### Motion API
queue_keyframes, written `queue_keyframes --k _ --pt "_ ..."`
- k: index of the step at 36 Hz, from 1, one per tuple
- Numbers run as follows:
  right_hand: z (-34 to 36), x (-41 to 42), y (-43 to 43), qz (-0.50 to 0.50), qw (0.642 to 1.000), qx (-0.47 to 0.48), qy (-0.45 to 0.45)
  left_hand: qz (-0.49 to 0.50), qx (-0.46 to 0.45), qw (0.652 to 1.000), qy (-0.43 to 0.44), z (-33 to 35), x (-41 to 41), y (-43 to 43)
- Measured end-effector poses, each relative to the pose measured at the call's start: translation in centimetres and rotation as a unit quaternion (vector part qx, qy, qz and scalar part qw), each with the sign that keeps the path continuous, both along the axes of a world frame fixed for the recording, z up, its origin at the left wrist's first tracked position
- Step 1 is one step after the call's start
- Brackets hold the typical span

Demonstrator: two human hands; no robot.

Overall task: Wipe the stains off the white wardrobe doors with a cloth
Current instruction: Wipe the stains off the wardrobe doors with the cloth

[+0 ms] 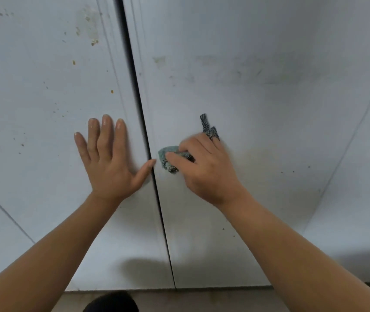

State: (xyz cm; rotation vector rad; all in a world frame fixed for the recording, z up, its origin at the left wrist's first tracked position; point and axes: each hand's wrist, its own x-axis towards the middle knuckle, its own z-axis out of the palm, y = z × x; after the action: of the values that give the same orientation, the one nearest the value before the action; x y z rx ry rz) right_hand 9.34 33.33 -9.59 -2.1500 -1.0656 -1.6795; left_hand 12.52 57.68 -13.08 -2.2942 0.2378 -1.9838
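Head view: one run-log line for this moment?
phase: wiping | right hand: grips cloth against right door | left hand: flat on left door | stains: visible on both doors

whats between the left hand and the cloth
In the head view, only the dark gap between the two doors, then a thin bare strip of the right door. Thumb tip of the left hand reaches that gap, short of the cloth.

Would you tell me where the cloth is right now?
In the head view the cloth is bunched in the right hand, held against the right door beside the centre gap.
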Motion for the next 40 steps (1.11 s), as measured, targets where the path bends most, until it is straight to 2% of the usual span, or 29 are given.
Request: queue_keyframes --k 3,10,13,15,17,19,22,26,29,35,37,40 --pt "0.1 0.6 -0.4 0.017 0.999 0.031 -0.015 0.01 -0.006 1.0 0.005 0.1 -0.1 -0.3" --pt "-7.2 0.7 -2.5 0.025 0.999 -0.024 0.012 -0.001 -0.047 0.999 0.006 -2.6 -1.3 -1.4" --pt "-5.0 0.5 -2.0 0.04 0.999 -0.004 -0.015 -0.008 -0.057 0.998 -0.011 -5.1 -0.8 -1.8" --pt "-2.0 0.6 -2.1 0.06 0.996 0.049 -0.05 -0.016 -0.068 0.997 -0.029 -5.4 -0.6 -2.0" --pt "0.2 1.4 -2.8 0.032 0.99 0.091 -0.098 -0.017 -0.082 0.995 -0.046 -5.8 -0.2 -2.2" --pt "1.5 2.1 -3.6 0.001 0.989 0.113 -0.098 -0.024 -0.09 0.995 -0.037 -6.0 -0.3 -2.4" --pt "-1.3 2.1 -5.2 -0.015 0.993 0.08 -0.084 -0.028 -0.084 0.996 -0.014 -6.3 -0.4 -2.2" --pt "-7.4 1.1 -7.1 -0.031 0.999 -0.005 -0.014 -0.014 -0.058 0.998 -0.015 -7.2 -0.6 -1.2" --pt "-7.8 0.7 -7.5 -0.038 0.999 -0.032 0.006 -0.016 -0.065 0.998 -0.015 -7.7 -0.5 -1.4" --pt "0.2 1.3 -7.3 -0.043 0.99 0.107 -0.084 -0.017 -0.058 0.998 -0.026 -8.3 0.4 -1.2" --pt "0.2 1.8 -7.7 -0.055 0.987 0.11 -0.099 -0.022 -0.052 0.998 -0.036 -8.6 0.5 -1.2" --pt "-3.7 1.9 -8.2 -0.057 0.989 0.11 -0.087 -0.027 -0.049 0.997 -0.049 -8.7 0.6 -1.3"
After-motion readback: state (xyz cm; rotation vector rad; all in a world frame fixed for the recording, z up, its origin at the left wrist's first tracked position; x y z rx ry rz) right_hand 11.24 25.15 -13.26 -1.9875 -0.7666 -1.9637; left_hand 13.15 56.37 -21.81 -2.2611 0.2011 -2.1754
